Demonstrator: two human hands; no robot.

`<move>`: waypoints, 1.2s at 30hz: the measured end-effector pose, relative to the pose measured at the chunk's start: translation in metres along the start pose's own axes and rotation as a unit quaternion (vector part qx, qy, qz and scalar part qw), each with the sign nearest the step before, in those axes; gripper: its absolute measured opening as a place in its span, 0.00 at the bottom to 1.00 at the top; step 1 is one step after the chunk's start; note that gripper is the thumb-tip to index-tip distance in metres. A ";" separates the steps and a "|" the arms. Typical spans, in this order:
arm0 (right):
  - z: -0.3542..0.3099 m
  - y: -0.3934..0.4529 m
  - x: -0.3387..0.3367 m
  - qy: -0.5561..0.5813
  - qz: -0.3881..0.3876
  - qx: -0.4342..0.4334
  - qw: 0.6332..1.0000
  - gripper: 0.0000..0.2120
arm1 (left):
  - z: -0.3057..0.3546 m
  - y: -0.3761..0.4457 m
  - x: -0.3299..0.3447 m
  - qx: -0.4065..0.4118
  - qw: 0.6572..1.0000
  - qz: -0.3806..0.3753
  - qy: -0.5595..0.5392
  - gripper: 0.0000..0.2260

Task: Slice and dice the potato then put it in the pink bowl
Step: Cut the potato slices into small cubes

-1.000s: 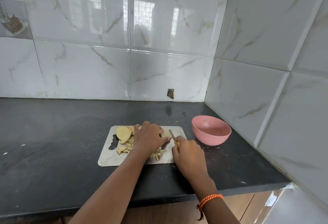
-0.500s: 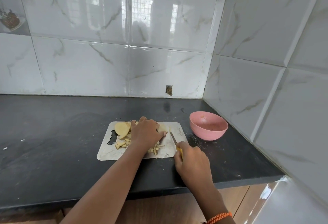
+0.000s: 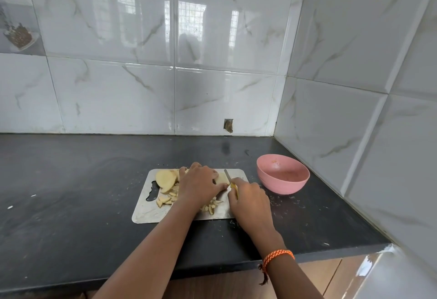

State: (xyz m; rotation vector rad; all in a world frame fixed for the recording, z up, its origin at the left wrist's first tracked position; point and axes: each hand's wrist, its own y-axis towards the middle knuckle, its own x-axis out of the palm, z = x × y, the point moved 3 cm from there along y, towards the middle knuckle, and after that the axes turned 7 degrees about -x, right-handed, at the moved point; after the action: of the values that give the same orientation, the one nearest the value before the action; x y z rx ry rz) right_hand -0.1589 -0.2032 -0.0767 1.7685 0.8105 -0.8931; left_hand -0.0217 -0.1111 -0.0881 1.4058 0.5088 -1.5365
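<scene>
A steel cutting board lies on the black counter. Pale potato slices are stacked at its far left, and small diced bits lie scattered in front of them. My left hand holds down a potato piece with curled fingers. My right hand grips a yellow-handled knife, its blade against the right side of that piece. The pink bowl stands just right of the board, with no potato pieces visible in it.
White tiled walls meet in a corner behind and to the right of the bowl. The counter's front edge runs close below my forearms. Potato crumbs dot the counter near the bowl. An orange thread band circles my right wrist.
The knife drew back toward me half a second ago and has now moved forward again against the potato piece. My left hand has stayed on the piece.
</scene>
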 end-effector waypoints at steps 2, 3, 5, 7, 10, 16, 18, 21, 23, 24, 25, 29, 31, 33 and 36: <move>0.000 0.001 0.001 -0.004 0.003 -0.004 1.000 0.10 | 0.001 -0.001 -0.001 0.003 1.000 0.000 0.002 0.26; 0.000 0.001 0.001 -0.006 0.005 -0.006 1.000 0.10 | 0.001 0.000 -0.001 0.002 1.000 -0.001 0.001 0.26; -0.001 0.000 0.001 -0.014 -0.002 -0.009 1.000 0.10 | 0.001 0.000 0.000 0.000 1.000 -0.004 -0.006 0.26; -0.002 0.000 0.001 -0.022 -0.014 -0.008 1.000 0.10 | 0.001 0.000 0.001 0.001 1.000 -0.008 -0.011 0.26; -0.005 0.004 0.004 -0.037 -0.029 -0.004 0.999 0.09 | 0.001 0.001 0.001 -0.006 1.000 -0.015 -0.026 0.26; -0.010 0.000 0.001 -0.035 -0.035 -0.011 0.999 0.09 | 0.003 -0.004 0.000 -0.005 1.000 -0.003 -0.001 0.24; -0.009 -0.008 -0.001 -0.027 -0.031 -0.010 0.999 0.10 | 0.005 -0.005 -0.002 -0.006 1.000 0.003 0.009 0.25; -0.008 -0.025 -0.006 -0.019 -0.030 -0.011 0.999 0.10 | 0.007 -0.007 -0.004 -0.012 1.000 0.005 0.020 0.25; -0.006 -0.037 -0.009 -0.021 -0.030 -0.010 0.999 0.10 | 0.009 -0.008 -0.004 -0.015 0.999 0.005 0.031 0.25; -0.006 -0.042 -0.011 -0.021 -0.028 -0.009 0.999 0.10 | 0.010 -0.008 -0.004 -0.016 0.999 0.005 0.037 0.25; -0.005 -0.046 -0.011 -0.018 -0.028 -0.006 0.999 0.10 | 0.010 -0.008 -0.004 -0.017 0.999 0.007 0.042 0.25; -0.002 -0.054 -0.014 -0.006 -0.009 0.002 1.000 0.10 | 0.008 -0.008 -0.003 -0.025 0.998 0.017 0.052 0.23; -0.001 -0.053 -0.016 0.009 0.012 0.004 1.000 0.11 | 0.007 -0.008 -0.003 -0.020 0.998 0.017 0.052 0.22; 0.000 -0.046 -0.017 0.016 0.034 0.007 0.999 0.13 | 0.006 -0.007 -0.004 -0.015 0.999 0.012 0.041 0.22; -0.001 -0.029 -0.012 0.026 0.049 0.004 0.998 0.13 | 0.002 -0.005 -0.004 -0.016 1.000 0.000 0.023 0.23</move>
State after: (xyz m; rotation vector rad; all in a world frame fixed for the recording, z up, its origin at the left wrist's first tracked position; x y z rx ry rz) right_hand -0.1886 -0.1942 -0.0793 1.8286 0.7486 -0.7897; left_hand -0.0274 -0.1094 -0.0851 1.4195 0.5589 -1.4919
